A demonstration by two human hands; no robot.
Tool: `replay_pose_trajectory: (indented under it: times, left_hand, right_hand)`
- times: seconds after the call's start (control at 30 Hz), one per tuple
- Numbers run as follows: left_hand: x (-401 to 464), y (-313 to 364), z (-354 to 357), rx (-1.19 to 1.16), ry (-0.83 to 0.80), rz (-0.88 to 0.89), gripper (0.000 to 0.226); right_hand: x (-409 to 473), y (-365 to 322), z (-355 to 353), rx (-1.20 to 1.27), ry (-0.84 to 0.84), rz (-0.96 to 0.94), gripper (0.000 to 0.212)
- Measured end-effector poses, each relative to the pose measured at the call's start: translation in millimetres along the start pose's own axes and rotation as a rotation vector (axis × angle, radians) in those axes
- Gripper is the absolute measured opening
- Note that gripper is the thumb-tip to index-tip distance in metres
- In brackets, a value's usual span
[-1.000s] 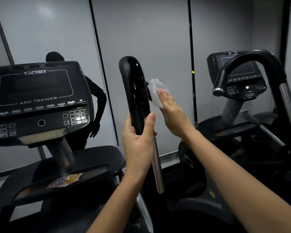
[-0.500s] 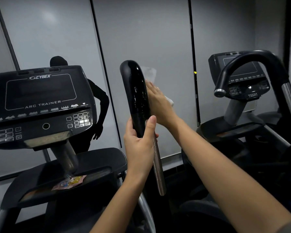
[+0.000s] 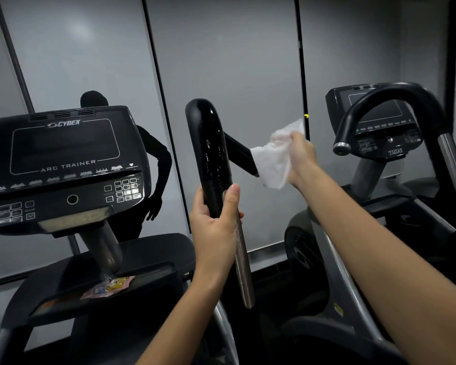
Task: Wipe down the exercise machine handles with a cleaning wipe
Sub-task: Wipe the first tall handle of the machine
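The near machine (image 3: 63,164), marked ARC TRAINER, fills the left of the scene, and a second machine (image 3: 374,133) with a curved handle (image 3: 395,96) is seen at the far right, well apart from the hands. The upright black handle (image 3: 208,148) in the middle is gripped low down by the left hand (image 3: 216,225), fingers and thumb wrapped round it just above the bare metal tube. Its gloss is streaked with wet, so this grip is judged largely wiped. A short side bar (image 3: 241,156) juts right from behind it, and its end is touched by the wipe (image 3: 277,156), which is bunched in the clenched right hand (image 3: 302,156). That bar is judged the part in hand; the far curved handle shows no wet and is judged left to do.
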State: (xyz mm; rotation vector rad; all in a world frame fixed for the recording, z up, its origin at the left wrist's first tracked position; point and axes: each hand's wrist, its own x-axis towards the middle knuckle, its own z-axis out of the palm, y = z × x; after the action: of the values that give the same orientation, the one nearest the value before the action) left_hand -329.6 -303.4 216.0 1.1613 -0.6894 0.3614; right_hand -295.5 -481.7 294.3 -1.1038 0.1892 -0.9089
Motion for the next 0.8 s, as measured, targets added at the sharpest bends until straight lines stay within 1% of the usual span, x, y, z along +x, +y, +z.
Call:
replay_pose_trajectory:
  times: [0.03,0.07,0.1,0.13,0.17,0.23,0.27,0.33,0.43,0.5,0.57,0.6,0.63,0.73,0.77,0.8]
  left_hand:
    - [0.5,-0.6,-0.1,0.003,0.0,0.001,0.011]
    - [0.6,-0.9,-0.3,0.003,0.001,0.001,0.011]
    - [1.0,-1.4,-0.5,0.003,0.003,0.003,0.011]
    - [1.4,-1.7,-0.5,0.002,0.004,0.008,0.011]
    - [1.4,-2.0,-0.5,0.0,0.005,0.013,0.011]
    - [1.9,-2.4,-0.8,-0.004,0.002,0.019,0.011]
    - [2.0,-2.2,-1.1,-0.008,-0.002,0.019,0.011]
    - [1.9,-1.9,-1.0,-0.01,-0.012,0.019,0.012]
    - [1.3,-1.2,-1.3,-0.01,-0.011,0.025,0.012]
    - [0.9,-0.4,-1.1,-0.005,-0.012,0.024,0.013]
    - [0.6,0.1,-0.9,0.001,-0.014,0.023,0.012]
    - [0.4,0.0,-1.1,0.004,-0.014,0.022,0.012]
    - [0.2,-0.3,-1.4,0.006,-0.013,0.019,0.013]
    - [0.6,-1.4,-2.1,0.006,-0.014,0.01,0.015]
    - [0.8,-1.8,-2.0,0.006,-0.015,0.011,0.013]
    - [1.0,-1.8,-1.9,0.007,-0.015,0.013,0.011]
  right_hand:
    - [-1.1,-6.5,15.9,0.057,-0.048,0.015,0.019]
    - [-1.0,-9.8,36.3,0.037,-0.1,-0.043,0.017]
    - [-1.3,-10.4,53.8,-0.09,-0.138,-0.187,0.013]
    - [-3.3,-9.7,69.6,-0.276,-0.198,-0.349,0.012]
    - [0.7,-2.9,82.0,-0.437,-0.285,-0.463,0.021]
    - [2.7,10.7,92.7,-0.682,-0.411,-0.572,0.039]
    - [5.4,18.1,90.3,-0.788,-0.415,-0.632,0.042]
    - [7.0,32.8,72.7,-0.96,-0.352,-0.753,0.04]
    - [8.9,52.0,39.3,-1.094,-0.261,-0.874,0.046]
    - [9.3,57.0,24.1,-1.15,-0.234,-0.877,0.042]
    - [7.7,57.0,8.1,-1.18,-0.191,-0.843,0.03]
    - [6.9,56.5,-0.9,-1.15,-0.136,-0.782,0.026]
    - [7.2,54.6,-9.6,-1.093,-0.068,-0.678,0.024]
    - [13.6,38.5,-20.0,-0.609,0.125,-0.298,0.03]
    - [15.6,28.4,-14.4,-0.482,0.138,-0.235,0.033]
    - [19.6,19.0,-3.8,-0.416,0.113,-0.216,0.034]
